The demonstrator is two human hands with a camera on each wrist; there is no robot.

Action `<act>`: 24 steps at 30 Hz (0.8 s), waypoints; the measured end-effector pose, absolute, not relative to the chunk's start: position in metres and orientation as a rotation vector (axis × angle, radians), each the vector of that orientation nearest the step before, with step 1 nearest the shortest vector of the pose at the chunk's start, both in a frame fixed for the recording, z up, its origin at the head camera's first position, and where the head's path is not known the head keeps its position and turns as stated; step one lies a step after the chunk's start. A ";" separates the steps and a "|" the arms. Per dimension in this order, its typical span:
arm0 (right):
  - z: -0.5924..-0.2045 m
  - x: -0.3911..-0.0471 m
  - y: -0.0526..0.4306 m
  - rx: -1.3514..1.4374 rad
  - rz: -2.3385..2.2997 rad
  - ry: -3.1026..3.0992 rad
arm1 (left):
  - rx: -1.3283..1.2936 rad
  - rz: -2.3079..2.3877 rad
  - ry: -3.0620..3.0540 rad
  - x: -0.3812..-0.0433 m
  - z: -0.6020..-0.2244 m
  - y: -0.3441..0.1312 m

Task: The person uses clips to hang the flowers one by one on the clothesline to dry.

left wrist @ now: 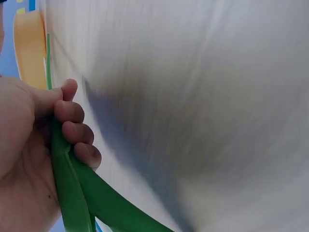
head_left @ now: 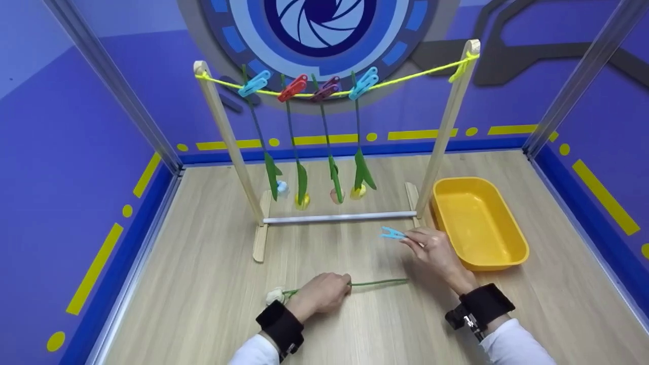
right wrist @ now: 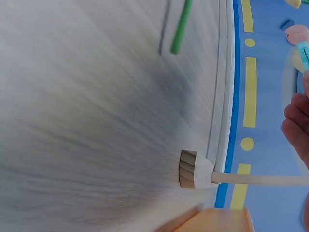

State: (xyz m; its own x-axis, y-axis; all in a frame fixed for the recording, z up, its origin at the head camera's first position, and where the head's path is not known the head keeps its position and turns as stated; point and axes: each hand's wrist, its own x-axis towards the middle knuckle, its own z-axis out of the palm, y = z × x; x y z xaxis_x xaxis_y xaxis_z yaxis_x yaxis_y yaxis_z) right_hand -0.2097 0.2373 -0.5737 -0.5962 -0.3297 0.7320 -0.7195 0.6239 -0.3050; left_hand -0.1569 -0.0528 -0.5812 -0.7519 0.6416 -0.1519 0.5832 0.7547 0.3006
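Note:
My left hand (head_left: 323,293) grips an artificial tulip by its green stem (head_left: 377,282), low over the tabletop. The white flower head (head_left: 275,295) pokes out to the left by the wrist, and the stem's bare end points right. In the left wrist view, curled fingers (left wrist: 75,121) close round the stem above broad green leaves (left wrist: 77,193). Pinched between thumb and fingers of my right hand (head_left: 435,251) is a light blue clothespin (head_left: 392,233), its far end pointing left. That clothespin (right wrist: 303,52) is partly cut off at the right wrist view's edge.
A wooden frame (head_left: 448,121) carries a yellow string (head_left: 416,77). Several tulips hang from it head down, held by blue, red and purple clothespins (head_left: 293,88). A metal bar (head_left: 339,218) joins the frame's feet. An orange-yellow basin (head_left: 479,223) stands right of the frame.

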 end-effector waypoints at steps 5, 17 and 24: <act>-0.574 -0.210 0.241 0.788 0.792 -2.207 | 0.912 0.518 2.755 -0.160 -0.578 -0.065; -0.573 -0.209 0.245 0.704 0.808 -2.228 | 0.833 0.955 2.812 -0.168 -0.558 -0.079; -0.570 -0.210 0.249 0.649 0.851 -2.254 | 0.776 1.151 2.816 -0.172 -0.539 -0.077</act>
